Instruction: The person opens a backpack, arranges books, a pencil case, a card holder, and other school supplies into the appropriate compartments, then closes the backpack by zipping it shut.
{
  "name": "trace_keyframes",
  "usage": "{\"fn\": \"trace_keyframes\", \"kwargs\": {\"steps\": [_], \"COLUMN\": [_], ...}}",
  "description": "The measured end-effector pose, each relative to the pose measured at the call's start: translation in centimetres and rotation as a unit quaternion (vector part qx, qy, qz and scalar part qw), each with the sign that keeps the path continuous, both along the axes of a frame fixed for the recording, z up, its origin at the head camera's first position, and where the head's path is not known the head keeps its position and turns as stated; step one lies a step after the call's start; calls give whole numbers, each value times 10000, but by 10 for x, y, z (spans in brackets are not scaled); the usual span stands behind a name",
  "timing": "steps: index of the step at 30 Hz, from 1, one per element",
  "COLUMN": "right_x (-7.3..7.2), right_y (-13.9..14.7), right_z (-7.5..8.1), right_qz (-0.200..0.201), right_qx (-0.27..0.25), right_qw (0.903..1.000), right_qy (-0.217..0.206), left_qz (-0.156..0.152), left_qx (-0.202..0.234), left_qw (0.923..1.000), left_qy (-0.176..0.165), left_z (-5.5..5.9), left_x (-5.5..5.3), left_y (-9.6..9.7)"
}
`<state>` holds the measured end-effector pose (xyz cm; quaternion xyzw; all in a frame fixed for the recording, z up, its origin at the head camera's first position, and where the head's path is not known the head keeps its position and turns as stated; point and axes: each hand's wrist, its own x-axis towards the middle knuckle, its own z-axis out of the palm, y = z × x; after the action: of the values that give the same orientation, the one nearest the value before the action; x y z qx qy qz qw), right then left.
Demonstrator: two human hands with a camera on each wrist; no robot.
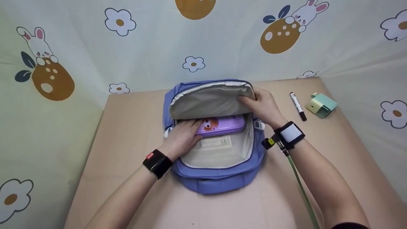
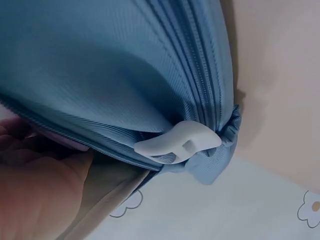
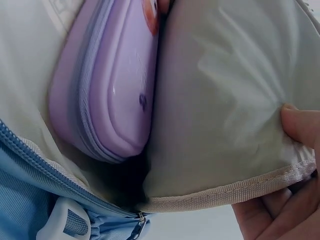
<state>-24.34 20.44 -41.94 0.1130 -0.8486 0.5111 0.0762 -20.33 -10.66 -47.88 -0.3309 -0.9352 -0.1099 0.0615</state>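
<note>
A blue backpack (image 1: 219,181) lies on the table with its main compartment unzipped, showing a pale grey lining. Inside it is a purple pencil case (image 1: 229,124) with a cartoon figure on its lid. My left hand (image 1: 182,138) reaches into the compartment and grips the case's left end, thumb at the front side and fingers over the lid; some fingertips are hidden. With my right hand (image 1: 264,103) I pinch the edge of the raised flap (image 3: 225,115), thumb on the lining and fingers behind. The left wrist view shows a white buckle (image 2: 180,142) on the backpack's side.
To the right of the backpack lie a black-and-white marker (image 1: 298,106) and a green and yellow box-shaped object (image 1: 321,105). A curtain (image 1: 152,51) printed with rabbits and flowers stands behind the table (image 1: 127,127). A green cable (image 1: 302,187) runs from the right wrist strap.
</note>
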Motion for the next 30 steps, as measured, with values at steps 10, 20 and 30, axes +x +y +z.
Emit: {"fn": "trace_keyframes", "kwargs": {"steps": [10, 20, 30], "right_x": [0, 3, 6], "right_y": [1, -3, 3], "right_z": [2, 6, -1], "right_qz": [10, -10, 9], "right_qx": [-125, -45, -51], "right_qw": [9999, 9999, 9998], "right_qy": [60, 110, 168], "left_qz": [123, 376, 592], "left_qx": [215, 2340, 4453], "left_qw": [9997, 9650, 8906], "left_qy": [-79, 1121, -708], "left_z": [0, 20, 43], "left_x": [2, 22, -1], "left_y": [-2, -40, -49]}}
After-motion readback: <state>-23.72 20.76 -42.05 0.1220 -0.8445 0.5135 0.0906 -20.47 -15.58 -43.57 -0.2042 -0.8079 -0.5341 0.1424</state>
